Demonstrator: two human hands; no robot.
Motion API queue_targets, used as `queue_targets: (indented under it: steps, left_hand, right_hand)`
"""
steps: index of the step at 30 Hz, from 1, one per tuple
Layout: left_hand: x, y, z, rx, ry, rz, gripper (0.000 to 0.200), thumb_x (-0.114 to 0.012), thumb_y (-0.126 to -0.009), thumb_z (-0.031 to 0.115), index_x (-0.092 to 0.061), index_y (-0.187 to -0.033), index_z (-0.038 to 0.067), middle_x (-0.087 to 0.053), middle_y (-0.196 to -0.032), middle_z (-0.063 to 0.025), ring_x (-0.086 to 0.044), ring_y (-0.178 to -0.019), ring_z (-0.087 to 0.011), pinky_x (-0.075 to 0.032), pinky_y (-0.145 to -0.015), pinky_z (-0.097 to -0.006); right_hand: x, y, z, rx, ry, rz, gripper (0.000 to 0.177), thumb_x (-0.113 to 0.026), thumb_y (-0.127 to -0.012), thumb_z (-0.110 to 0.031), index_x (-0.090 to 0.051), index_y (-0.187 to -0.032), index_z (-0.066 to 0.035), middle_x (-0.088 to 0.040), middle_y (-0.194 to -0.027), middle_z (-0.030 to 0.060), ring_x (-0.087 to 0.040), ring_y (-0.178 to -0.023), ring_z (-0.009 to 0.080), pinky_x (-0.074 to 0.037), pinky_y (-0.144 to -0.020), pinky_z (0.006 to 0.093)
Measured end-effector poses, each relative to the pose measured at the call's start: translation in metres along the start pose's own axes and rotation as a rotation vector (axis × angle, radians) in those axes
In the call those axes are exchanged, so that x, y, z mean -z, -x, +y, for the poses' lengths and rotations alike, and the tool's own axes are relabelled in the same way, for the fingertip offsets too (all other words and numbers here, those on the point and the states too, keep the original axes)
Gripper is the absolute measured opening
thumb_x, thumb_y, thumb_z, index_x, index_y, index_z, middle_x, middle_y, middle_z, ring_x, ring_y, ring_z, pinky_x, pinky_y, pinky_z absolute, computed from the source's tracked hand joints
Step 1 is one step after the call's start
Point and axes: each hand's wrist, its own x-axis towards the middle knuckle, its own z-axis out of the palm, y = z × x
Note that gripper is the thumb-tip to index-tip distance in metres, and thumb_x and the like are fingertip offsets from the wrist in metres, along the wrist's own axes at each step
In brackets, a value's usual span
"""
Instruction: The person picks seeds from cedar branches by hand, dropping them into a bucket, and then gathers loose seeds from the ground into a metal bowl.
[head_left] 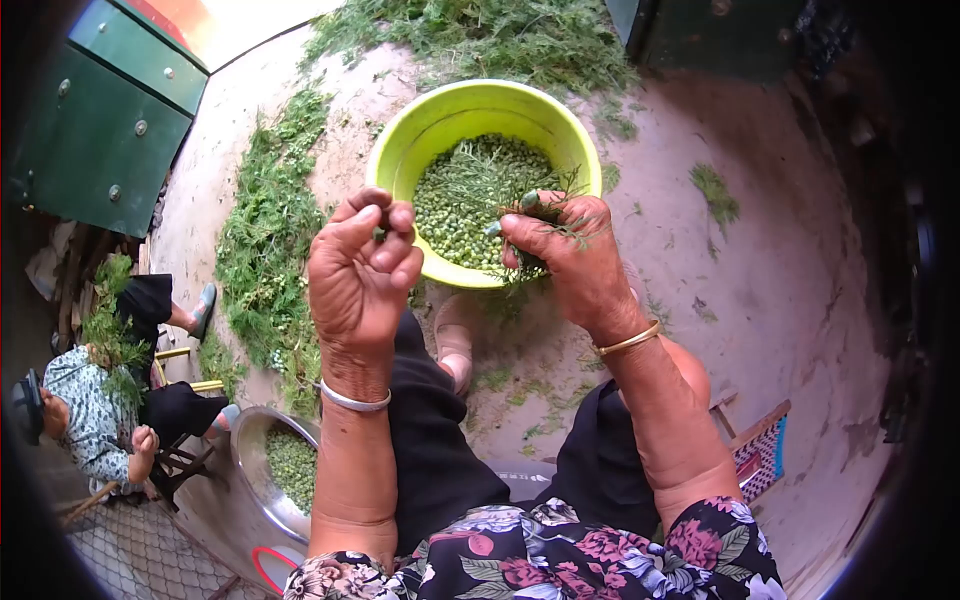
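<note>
My right hand [572, 258] grips a feathery green sprig [482, 178] between thumb and fingers. The sprig's fine leaves reach left across the yellow-green basin [490, 103]. Small round green berries [450, 205] fill the bottom of that basin. At the basin's near left rim is my left hand [362, 250], its fingers curled in against the thumb. A small dark spot shows between those fingers, too small to name. The two hands are apart, both raised above my knees.
Cut green branches [265, 240] lie along the floor at left, with a larger heap [480, 40] beyond the basin. A metal bowl of berries [248, 420] stands at lower left, near another seated person [95, 410]. Green cabinets [100, 140] and a woven stool [760, 450] flank me.
</note>
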Motion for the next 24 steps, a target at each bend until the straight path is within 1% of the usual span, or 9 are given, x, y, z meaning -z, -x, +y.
queue_targets:
  steps: [5,7,11,12,13,15,16,17,24]
  left_hand:
    - [-0.024,0.009,-0.023,-0.008,-0.496,0.063,0.019,-0.064,-0.078,-0.001,-0.058,-0.096,-0.001,-0.061,-0.073,-0.0067,-0.049,-0.051,-0.0061,-0.042,-0.045,-0.0205]
    - [-0.026,0.009,-0.035,-0.290,-1.198,0.048,0.017,-0.064,-0.078,-0.001,-0.060,-0.094,-0.002,-0.062,-0.073,-0.0063,-0.057,-0.059,-0.0078,-0.046,-0.052,-0.0210]
    - [-0.020,0.006,-0.039,-0.494,-1.453,0.041,0.014,-0.064,-0.078,0.002,-0.061,-0.090,-0.003,-0.063,-0.074,-0.0052,-0.060,-0.063,-0.0105,-0.049,-0.059,-0.0213]
    - [-0.026,0.009,-0.037,-0.259,-1.239,0.153,0.010,-0.062,-0.081,0.003,-0.059,-0.090,-0.003,-0.062,-0.072,-0.0060,-0.055,-0.057,-0.0085,-0.046,-0.052,-0.0210]
    - [-0.023,0.009,-0.034,-0.255,-1.239,0.155,0.010,-0.062,-0.081,0.003,-0.059,-0.090,-0.003,-0.062,-0.072,-0.0060,-0.055,-0.057,-0.0085,-0.046,-0.052,-0.0210]
    - [-0.015,0.006,-0.019,0.036,-0.332,0.047,0.009,-0.058,-0.085,0.004,-0.057,-0.091,-0.002,-0.059,-0.070,-0.0071,-0.046,-0.050,-0.0055,-0.041,-0.044,-0.0203]
    - [-0.007,0.002,-0.014,0.049,-0.159,-0.011,0.014,-0.047,-0.092,0.007,-0.053,-0.098,-0.004,-0.054,-0.075,-0.0094,-0.034,-0.043,-0.0064,-0.035,-0.041,-0.0203]
    - [0.003,-0.001,-0.008,0.094,0.048,-0.143,0.019,-0.047,-0.092,0.011,-0.051,-0.099,-0.006,-0.052,-0.079,-0.0116,-0.036,-0.047,-0.0073,-0.038,-0.044,-0.0217]
    - [-0.019,0.007,-0.012,0.045,-0.195,-0.022,0.014,-0.055,-0.082,0.005,-0.056,-0.093,-0.004,-0.060,-0.082,-0.0161,-0.045,-0.050,-0.0080,-0.042,-0.043,-0.0213]
  right_hand:
    - [-0.006,-0.001,0.006,-0.018,-0.075,0.028,0.008,-0.063,-0.080,0.000,-0.066,-0.086,0.004,-0.063,-0.072,0.0013,-0.054,-0.059,0.0039,-0.046,-0.052,0.0195]
    - [-0.006,-0.003,0.009,-0.009,-0.036,0.021,0.008,-0.063,-0.080,0.000,-0.066,-0.086,0.004,-0.063,-0.072,0.0013,-0.054,-0.060,0.0038,-0.046,-0.052,0.0193]
    - [-0.008,-0.005,0.012,0.024,-0.045,-0.021,0.007,-0.063,-0.080,0.000,-0.067,-0.085,0.003,-0.063,-0.071,0.0012,-0.054,-0.060,0.0039,-0.046,-0.052,0.0193]
    - [-0.008,-0.006,0.011,0.021,-0.046,-0.020,0.007,-0.063,-0.080,0.000,-0.067,-0.085,0.003,-0.063,-0.071,0.0012,-0.054,-0.060,0.0039,-0.046,-0.052,0.0193]
    - [-0.008,-0.006,0.009,0.011,-0.045,-0.032,0.007,-0.062,-0.080,0.000,-0.067,-0.085,0.003,-0.063,-0.071,0.0012,-0.054,-0.059,0.0040,-0.046,-0.052,0.0195]
    - [-0.008,-0.006,0.008,0.002,-0.045,-0.041,0.007,-0.062,-0.080,0.000,-0.067,-0.085,0.003,-0.063,-0.071,0.0012,-0.054,-0.059,0.0041,-0.046,-0.053,0.0198]
    - [-0.007,-0.006,0.008,-0.025,-0.125,-0.028,0.007,-0.062,-0.080,0.000,-0.067,-0.084,0.003,-0.063,-0.071,0.0010,-0.054,-0.058,0.0042,-0.046,-0.052,0.0199]
    - [-0.007,-0.005,0.008,-0.052,-0.204,-0.014,0.007,-0.062,-0.079,0.001,-0.067,-0.083,0.003,-0.063,-0.070,0.0008,-0.053,-0.058,0.0043,-0.045,-0.052,0.0201]
    - [-0.005,-0.005,0.016,-0.030,0.126,-0.011,0.004,-0.062,-0.079,0.002,-0.064,-0.082,0.002,-0.061,-0.072,-0.0008,-0.054,-0.063,0.0065,-0.046,-0.058,0.0220]
